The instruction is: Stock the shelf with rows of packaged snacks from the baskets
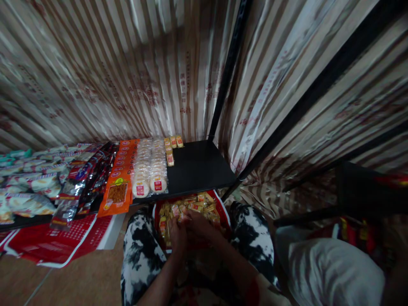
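Note:
Between my knees sits a red bag (223, 207) full of small yellow snack packets (204, 202). Both hands are inside it. My left hand (177, 231) curls its fingers around a few of the packets. My right hand (199, 227) lies beside it, fingers bent over the pile and touching the packets. Ahead stands a low black shelf (200, 163), where a short row of the same yellow packets (172, 144) lies at the back left of the bare part.
The shelf's left side holds white round cakes (149, 168), orange packs (119, 178), dark foil packs (89, 174) and pale bags (28, 191). Black frame posts (228, 72) rise against a striped curtain. A red printed sheet (57, 242) lies on the floor at left.

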Action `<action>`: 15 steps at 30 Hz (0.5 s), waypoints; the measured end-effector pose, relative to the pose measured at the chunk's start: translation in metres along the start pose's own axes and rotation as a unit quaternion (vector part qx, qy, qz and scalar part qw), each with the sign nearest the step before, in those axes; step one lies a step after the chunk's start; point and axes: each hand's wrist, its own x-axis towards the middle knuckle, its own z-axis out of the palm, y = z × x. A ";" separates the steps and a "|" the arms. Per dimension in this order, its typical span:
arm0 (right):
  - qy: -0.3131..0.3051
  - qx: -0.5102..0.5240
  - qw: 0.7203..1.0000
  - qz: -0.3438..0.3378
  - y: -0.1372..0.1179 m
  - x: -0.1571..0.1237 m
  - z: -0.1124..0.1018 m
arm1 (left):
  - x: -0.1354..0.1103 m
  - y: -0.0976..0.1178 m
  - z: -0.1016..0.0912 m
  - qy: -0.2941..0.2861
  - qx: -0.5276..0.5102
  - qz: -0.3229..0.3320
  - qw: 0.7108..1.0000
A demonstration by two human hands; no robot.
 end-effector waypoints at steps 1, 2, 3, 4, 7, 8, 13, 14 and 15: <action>-0.003 0.022 1.000 0.004 -0.003 -0.002 -0.006 | -0.001 0.002 0.000 0.011 -0.010 0.017 1.000; -0.005 0.036 0.999 0.012 -0.006 -0.004 -0.012 | -0.002 0.004 0.000 0.022 -0.020 0.035 0.999; -0.006 0.044 0.999 0.021 -0.009 -0.005 -0.018 | -0.004 0.007 0.000 0.034 -0.028 0.052 0.998; -0.001 0.048 0.998 0.030 -0.011 -0.006 -0.024 | -0.004 0.009 -0.001 0.044 -0.035 0.068 0.996; 0.022 0.064 0.997 0.035 -0.017 -0.006 -0.040 | -0.006 0.017 -0.002 0.067 -0.049 0.121 0.989; 0.026 0.075 0.996 0.031 -0.019 -0.005 -0.044 | -0.006 0.020 -0.003 0.072 -0.053 0.137 0.987; 0.049 0.164 0.985 -0.012 -0.031 0.001 -0.063 | -0.004 0.043 -0.012 0.089 -0.081 0.222 0.968; 0.064 0.168 0.984 -0.013 -0.034 0.003 -0.066 | -0.003 0.048 -0.015 0.090 -0.086 0.235 0.964; 0.078 0.169 0.982 -0.012 -0.037 0.005 -0.070 | -0.001 0.055 -0.017 0.090 -0.091 0.242 0.962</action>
